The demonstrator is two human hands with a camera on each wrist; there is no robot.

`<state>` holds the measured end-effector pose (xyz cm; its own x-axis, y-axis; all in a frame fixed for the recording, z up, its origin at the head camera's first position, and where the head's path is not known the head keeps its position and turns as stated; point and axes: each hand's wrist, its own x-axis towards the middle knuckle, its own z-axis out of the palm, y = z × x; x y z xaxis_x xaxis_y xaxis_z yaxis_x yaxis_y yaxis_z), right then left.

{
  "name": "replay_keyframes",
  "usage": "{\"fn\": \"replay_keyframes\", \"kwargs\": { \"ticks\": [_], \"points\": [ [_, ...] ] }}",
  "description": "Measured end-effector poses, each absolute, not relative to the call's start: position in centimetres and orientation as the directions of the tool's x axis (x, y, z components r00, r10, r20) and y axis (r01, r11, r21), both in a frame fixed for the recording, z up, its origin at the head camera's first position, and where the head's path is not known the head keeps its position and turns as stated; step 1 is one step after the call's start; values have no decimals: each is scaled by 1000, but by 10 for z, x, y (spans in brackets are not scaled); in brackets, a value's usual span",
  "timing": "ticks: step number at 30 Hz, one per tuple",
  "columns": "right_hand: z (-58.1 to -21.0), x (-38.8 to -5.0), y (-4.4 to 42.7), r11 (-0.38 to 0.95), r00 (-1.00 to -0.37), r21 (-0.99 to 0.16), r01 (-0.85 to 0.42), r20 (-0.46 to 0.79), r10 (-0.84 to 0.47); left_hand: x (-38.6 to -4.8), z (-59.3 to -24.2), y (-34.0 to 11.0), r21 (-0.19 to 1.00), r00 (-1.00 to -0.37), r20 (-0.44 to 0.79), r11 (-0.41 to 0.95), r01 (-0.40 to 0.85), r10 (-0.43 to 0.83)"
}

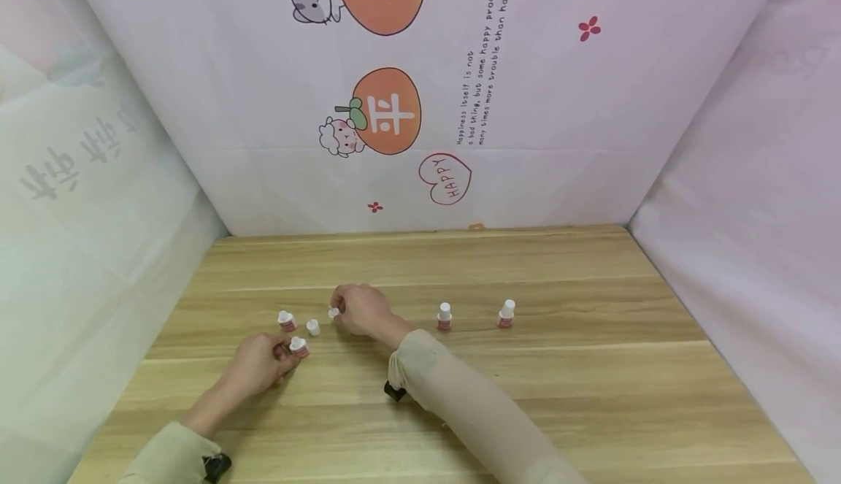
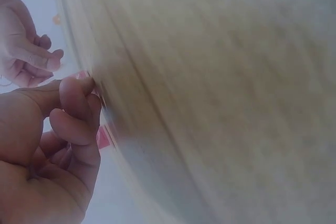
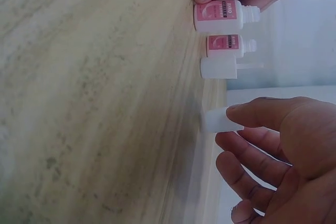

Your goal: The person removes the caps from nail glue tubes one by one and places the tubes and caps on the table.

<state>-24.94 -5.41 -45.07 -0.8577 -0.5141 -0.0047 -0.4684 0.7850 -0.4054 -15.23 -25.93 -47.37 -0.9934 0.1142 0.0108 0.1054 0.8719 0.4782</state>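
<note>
My left hand (image 1: pixel 258 363) grips a small white bottle with a pink label (image 1: pixel 299 347) between thumb and fingertips. The bottle stands upright on the table with its cap off and its neck showing. Just behind it stands a second uncapped bottle (image 1: pixel 286 321) of the same kind. A white cap (image 1: pixel 313 328) rests on the table near both, a thin stem pointing up from it in the right wrist view. Another white cap (image 3: pixel 216 120) is pinched between the thumb and fingers of my right hand (image 1: pixel 363 310), at the table surface. In the left wrist view, the fingers hide most of the gripped bottle.
Farther right on the wooden table (image 1: pixel 591 367) stand two capped bottles, a nearer-centre bottle (image 1: pixel 444 317) and a rightmost bottle (image 1: pixel 506 314). White printed sheets form a back wall (image 1: pixel 539 104) and side walls around the table.
</note>
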Motion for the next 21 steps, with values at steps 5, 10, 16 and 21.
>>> {"fn": "replay_keyframes", "kwargs": {
  "ticks": [5, 10, 16, 21],
  "points": [
    [-455, -251, -56, 790, -855, -383, -479, -2, -519, -153, -474, -261, 477, -995, 8, 874, 92, 100],
    [-455, -251, -56, 792, -857, -393, -468, -20, -516, -153, -474, -262, 473, -995, 13, 876, 94, 99],
    [-458, -251, -55, 795, -858, -413, -444, -58, -510, -154, -474, -263, 450, -994, 39, 886, 111, 105],
    [-459, -251, -54, 799, -853, -409, -440, -88, -515, -152, -472, -265, 453, -995, 18, 886, 99, 103]
  ]
}}
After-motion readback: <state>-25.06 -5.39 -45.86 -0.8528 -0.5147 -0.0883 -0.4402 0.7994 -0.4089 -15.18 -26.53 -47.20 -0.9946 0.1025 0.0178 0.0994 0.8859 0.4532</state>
